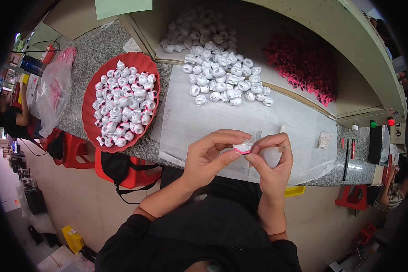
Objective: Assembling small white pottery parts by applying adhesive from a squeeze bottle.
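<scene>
My left hand [211, 156] and my right hand [272, 156] meet over the near edge of the granite counter [90, 59]. Together they pinch a small white piece with a pink edge [244, 148] between thumbs and fingertips. A thin needle-like pin [287, 145] sticks out by my right fingers. Under my hands lies a white sheet [186, 122]. A heap of small white ring-shaped pieces [224, 79] lies at the far side of that sheet, an arm's reach from my hands.
A red oval tray [89, 109] full of finished white pieces with pink trim sits to the left. A pile of pink-red pieces [306, 63] fills the tan shelf at the back right. Clear plastic bag [54, 90] at far left; red stools below; other people at both edges.
</scene>
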### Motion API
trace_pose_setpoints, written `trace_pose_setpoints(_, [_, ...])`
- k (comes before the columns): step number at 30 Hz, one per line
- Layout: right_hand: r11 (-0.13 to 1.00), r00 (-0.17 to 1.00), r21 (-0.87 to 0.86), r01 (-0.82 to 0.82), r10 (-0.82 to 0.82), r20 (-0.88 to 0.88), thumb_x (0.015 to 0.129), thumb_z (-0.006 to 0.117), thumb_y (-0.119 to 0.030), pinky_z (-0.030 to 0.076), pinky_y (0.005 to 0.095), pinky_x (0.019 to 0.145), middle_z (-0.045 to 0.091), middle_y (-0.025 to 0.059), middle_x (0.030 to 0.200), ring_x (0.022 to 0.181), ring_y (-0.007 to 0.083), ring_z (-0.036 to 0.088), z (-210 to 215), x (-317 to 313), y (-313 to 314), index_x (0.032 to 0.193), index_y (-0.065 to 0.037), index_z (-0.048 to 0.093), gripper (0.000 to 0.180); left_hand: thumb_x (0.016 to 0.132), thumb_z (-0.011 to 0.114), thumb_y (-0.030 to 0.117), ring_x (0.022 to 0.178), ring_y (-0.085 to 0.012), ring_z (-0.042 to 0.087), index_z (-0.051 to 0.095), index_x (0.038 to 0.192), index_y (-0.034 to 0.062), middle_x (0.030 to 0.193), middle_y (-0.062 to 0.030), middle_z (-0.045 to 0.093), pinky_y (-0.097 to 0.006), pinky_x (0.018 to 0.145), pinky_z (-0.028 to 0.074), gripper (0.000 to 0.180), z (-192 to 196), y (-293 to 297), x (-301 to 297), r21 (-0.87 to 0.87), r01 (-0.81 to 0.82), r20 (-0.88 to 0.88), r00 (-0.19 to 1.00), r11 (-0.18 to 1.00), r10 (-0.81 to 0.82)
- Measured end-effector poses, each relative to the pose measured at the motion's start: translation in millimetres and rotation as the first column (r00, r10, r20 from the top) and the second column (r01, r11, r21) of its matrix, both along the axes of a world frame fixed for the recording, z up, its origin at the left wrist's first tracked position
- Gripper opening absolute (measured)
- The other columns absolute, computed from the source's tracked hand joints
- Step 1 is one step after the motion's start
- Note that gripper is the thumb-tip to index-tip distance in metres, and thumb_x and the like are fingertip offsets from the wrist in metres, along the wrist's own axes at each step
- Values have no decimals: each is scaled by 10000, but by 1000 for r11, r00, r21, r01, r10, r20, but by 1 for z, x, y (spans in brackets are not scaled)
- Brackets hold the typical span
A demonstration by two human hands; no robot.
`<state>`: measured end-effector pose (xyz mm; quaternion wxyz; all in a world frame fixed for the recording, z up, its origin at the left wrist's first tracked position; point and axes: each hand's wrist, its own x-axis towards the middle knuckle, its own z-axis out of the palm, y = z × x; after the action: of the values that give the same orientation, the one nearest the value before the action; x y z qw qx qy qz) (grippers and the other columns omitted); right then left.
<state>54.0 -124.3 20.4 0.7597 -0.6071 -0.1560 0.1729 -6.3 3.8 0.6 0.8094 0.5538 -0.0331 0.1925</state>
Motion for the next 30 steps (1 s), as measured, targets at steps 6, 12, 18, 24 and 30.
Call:
trace_pose_setpoints(6, [993,993,32,-112,113,-25,616,644,58,425,220,561,557,92,775,666,122,529,0,0,0,850,18,527,265,743,535,-33,1006,-211,476,518,960,-29,1052,-153,503,-313,871,365,218,2,1,-4,-219,72,-109,989,973,-98])
trace_pose_setpoints(12, [987,988,57,-151,151,-4,601,662,47,477,256,519,555,145,816,655,181,560,-8,3,-7,845,46,525,279,719,579,18,941,-251,527,525,908,6,933,-158,566,-438,934,265,197,1,4,1,30,95,-6,995,995,-95])
trace_pose_setpoints(18, [986,985,54,-157,152,84,590,677,33,471,254,504,545,137,759,622,184,555,-9,3,-8,803,45,526,261,714,595,49,940,-266,529,541,875,27,910,-132,582,-462,929,255,172,-2,3,0,119,62,5,998,991,-63])
trace_pose_setpoints(24, [987,990,82,-140,138,31,589,675,38,462,251,492,536,130,718,592,184,551,-9,0,-5,787,43,521,251,714,611,93,910,-258,543,545,847,50,912,-118,585,-478,952,199,155,-3,3,1,97,41,15,999,994,-43])
trace_pose_setpoints(30, [984,988,94,-154,151,39,592,661,56,461,263,490,529,135,716,582,188,545,-10,0,-1,784,42,518,240,723,601,95,914,-256,542,546,840,54,900,-117,589,-479,960,177,135,-3,5,-1,77,22,1,1000,997,-22])
